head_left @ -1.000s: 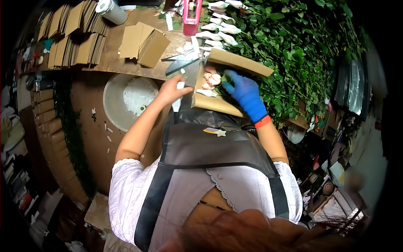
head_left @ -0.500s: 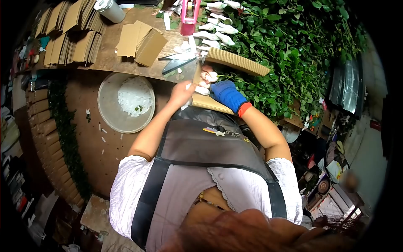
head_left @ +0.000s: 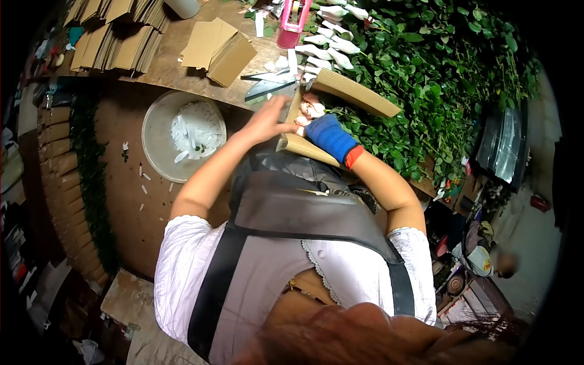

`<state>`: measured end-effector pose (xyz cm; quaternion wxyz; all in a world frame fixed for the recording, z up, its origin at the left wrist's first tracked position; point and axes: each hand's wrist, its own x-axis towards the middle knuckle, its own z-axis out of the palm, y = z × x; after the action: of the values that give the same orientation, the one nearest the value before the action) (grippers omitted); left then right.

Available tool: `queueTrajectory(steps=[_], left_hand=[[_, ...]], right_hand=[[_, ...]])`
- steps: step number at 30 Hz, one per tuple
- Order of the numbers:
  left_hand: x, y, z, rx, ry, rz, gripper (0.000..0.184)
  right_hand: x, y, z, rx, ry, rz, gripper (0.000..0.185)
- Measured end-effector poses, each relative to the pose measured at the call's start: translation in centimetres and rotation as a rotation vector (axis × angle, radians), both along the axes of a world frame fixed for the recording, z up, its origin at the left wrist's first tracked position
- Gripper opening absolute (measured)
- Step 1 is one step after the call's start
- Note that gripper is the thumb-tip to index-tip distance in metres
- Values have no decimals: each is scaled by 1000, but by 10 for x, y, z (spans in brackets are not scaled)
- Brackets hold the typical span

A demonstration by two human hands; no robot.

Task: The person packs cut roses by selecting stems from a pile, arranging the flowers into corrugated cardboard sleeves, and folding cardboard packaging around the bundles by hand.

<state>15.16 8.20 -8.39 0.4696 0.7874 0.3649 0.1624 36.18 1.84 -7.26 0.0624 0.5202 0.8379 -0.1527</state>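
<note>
Pale pink roses [head_left: 312, 109] lie with their heads at the end of a folded corrugated cardboard wrap [head_left: 359, 91], whose lower flap [head_left: 307, 148] faces my apron. My right hand [head_left: 330, 135], in a blue knit glove with a red cuff, is closed over the roses just behind the blooms; its fingertips are partly hidden. My bare left hand [head_left: 267, 121] is open, fingers apart, with the thumb close to the lowest bloom. Whether the thumb touches it, I cannot tell. Scissors [head_left: 271, 85] lie on the table beyond my left fingers.
A pink tape dispenser [head_left: 293, 24] stands beside several white-sleeved rose heads [head_left: 331, 45]. Leafy stems [head_left: 426, 79] fill the right side. Cardboard sheets [head_left: 219, 52] and stacked cardboard [head_left: 115, 45] lie left. Below the table edge stands a bucket [head_left: 152, 146] with white scraps.
My left hand has opened from a pinch at a white piece by the lower bloom, and that piece is gone from there. Longer white pieces now show in the bucket. My right hand stays put.
</note>
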Motion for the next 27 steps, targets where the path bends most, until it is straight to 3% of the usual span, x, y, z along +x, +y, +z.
queueTrajectory(steps=[1,3,4,5,7,14,17,20,23,27], left_hand=[[16,3,-14,-76,15,-32,92],[28,5,-38,81,54,-104,102],[29,9,-45,17,62,-149,105],[29,11,-52,60,84,-159,105],[29,7,-55,129,134,-171,106],[32,11,-48,71,202,-223,118],[43,14,-40,-53,237,-109,110],[40,9,-53,1,99,-53,94],[33,1,-65,82,30,-35,78],[33,2,-61,10,-30,-30,70]], right_hand=[[-1,4,8,-97,-84,-2,25],[-2,9,20,-207,-150,-29,25],[3,7,27,-285,-202,-56,25],[9,12,33,-541,-299,-51,34],[11,6,49,-381,-127,-253,31],[16,2,-4,-281,-117,-230,26],[17,2,-2,-265,-78,-206,28],[33,-3,1,-324,-70,-161,32],[28,0,30,-181,-112,-367,36],[37,7,8,-275,-140,-271,28]])
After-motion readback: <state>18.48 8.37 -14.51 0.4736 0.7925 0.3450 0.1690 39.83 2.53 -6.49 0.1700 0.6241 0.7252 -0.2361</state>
